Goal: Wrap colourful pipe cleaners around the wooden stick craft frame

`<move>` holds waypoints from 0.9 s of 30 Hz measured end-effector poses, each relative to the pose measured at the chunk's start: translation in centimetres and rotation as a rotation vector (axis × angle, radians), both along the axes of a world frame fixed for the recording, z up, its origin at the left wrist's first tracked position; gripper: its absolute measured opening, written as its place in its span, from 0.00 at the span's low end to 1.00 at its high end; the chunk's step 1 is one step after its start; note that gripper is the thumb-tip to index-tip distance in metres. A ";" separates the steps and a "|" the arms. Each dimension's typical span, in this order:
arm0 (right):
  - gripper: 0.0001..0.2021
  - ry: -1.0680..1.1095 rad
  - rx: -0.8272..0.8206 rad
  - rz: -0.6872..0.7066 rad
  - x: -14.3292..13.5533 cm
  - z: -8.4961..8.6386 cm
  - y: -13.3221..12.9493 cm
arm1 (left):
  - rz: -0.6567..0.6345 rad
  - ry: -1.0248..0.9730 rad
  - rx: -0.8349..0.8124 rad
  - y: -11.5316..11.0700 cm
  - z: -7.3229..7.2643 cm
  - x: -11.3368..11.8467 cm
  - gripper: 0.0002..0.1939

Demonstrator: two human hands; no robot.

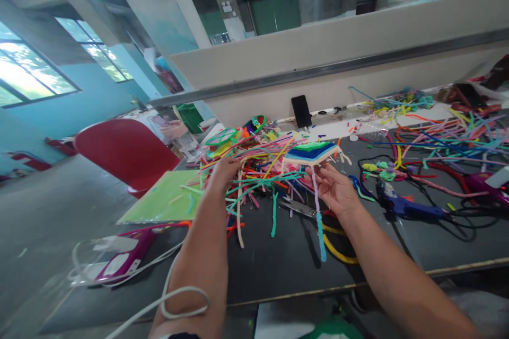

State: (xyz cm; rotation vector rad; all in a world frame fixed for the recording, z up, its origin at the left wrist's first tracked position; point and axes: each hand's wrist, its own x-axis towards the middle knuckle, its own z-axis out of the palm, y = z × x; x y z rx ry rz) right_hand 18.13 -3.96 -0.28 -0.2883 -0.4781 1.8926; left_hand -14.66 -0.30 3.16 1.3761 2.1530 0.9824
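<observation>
A craft workshop: glue gun [413, 207] right of the right grip [332, 185], pipe cleaners [258, 154] heaped left, painted column [169, 13], seemingly concrete, beyond.

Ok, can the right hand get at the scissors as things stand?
Probably yes: the scissors lie close to the right hand on the table, though its grip likely needs freeing of the striped piece first.

The single head camera looks forward and down, from close above the table [254, 270], reaching to the windows [27, 71] at ten o'clock and the divider [338, 45] at one.
</observation>
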 end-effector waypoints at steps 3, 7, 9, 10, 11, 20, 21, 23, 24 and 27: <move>0.17 0.000 0.008 -0.007 0.0 0.0 0.1 | -0.028 -0.415 0.132 -0.8 1.9 -0.3 0.09; 0.18 -0.001 0.019 -0.026 0.1 0.0 0.0 | -0.048 -0.557 0.254 -1.7 4.4 -1.1 0.10; 0.19 -0.005 0.014 -0.034 0.1 0.0 0.0 | -0.013 -0.515 0.260 -2.4 5.6 -1.5 0.09; 0.19 -0.006 0.012 -0.035 0.1 0.0 -0.1 | -0.003 -0.492 0.265 -2.8 6.1 -1.6 0.09; 0.19 -0.006 0.013 -0.033 0.1 0.0 -0.1 | -0.003 -0.466 0.280 -3.2 6.6 -1.8 0.10; 0.18 -0.006 0.047 -0.033 0.0 -0.1 -0.1 | 0.133 -0.093 1.042 -4.2 8.4 0.7 0.09; 0.18 -0.010 0.043 -0.038 0.0 0.0 -0.2 | 0.120 -0.058 1.101 -4.6 8.6 1.5 0.09; 0.18 -0.019 0.036 -0.047 0.0 0.2 -0.3 | -0.013 0.044 1.111 -5.7 9.0 3.2 0.09; 0.18 -0.023 0.036 -0.052 0.0 0.2 -0.3 | -0.113 0.124 1.051 -6.4 9.2 3.9 0.08; 0.18 -0.024 0.060 -0.058 0.1 0.3 -0.4 | -0.352 0.426 0.836 -8.4 9.2 5.3 0.06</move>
